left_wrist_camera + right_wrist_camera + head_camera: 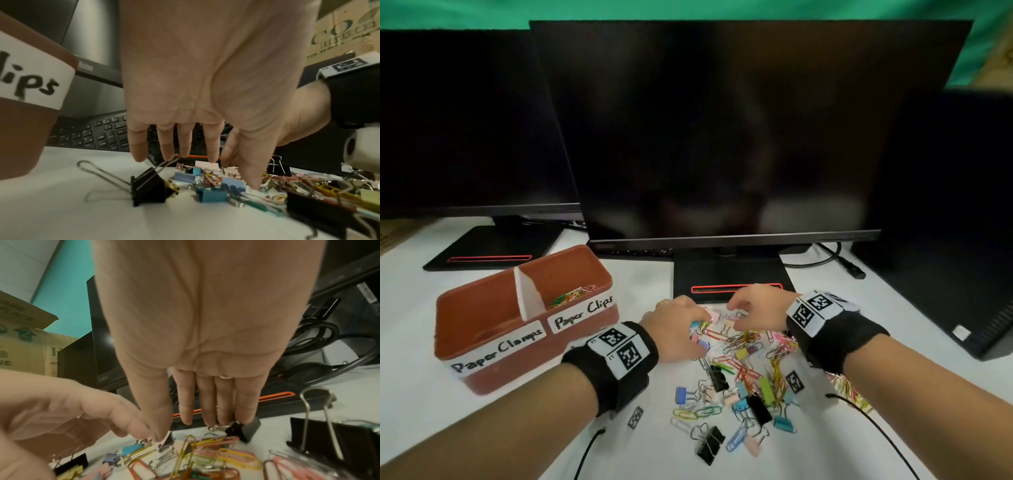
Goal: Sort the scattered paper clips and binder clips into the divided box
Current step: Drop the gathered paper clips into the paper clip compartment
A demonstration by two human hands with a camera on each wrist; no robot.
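While three dark monitors crowd the back of the white desk, one brown divided box sits at left, a few paper clips in its right compartment. Both hands reach into the scattered pile: left hand fingers extended downward, right hand pinching a pink binder clip.
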